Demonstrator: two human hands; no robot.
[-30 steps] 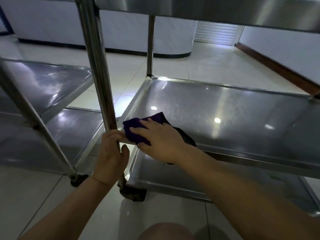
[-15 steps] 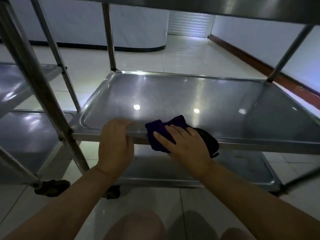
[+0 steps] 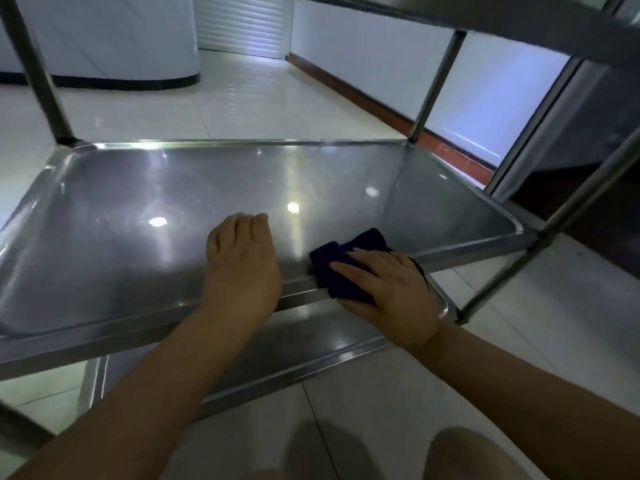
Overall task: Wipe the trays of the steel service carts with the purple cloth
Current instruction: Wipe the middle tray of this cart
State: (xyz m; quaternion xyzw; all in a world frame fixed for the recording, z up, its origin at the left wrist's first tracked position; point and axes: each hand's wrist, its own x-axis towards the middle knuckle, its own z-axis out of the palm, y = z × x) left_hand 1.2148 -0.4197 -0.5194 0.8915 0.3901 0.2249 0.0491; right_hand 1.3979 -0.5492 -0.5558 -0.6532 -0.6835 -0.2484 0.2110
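The person crouched at the steel service cart, both bare arms reaching to its shiny middle tray (image 3: 145, 188). The right hand (image 3: 388, 289) lay with straight fingers pressed flat on the folded purple cloth (image 3: 346, 265), which sat on the tray's near rim towards the right corner, part hanging over the edge. The left hand (image 3: 242, 261) rested just beside it on the tray, fingers loosely bent, holding nothing. A lower steel tray (image 3: 311, 337) showed beneath, above the pale tiled floor (image 3: 259, 95)
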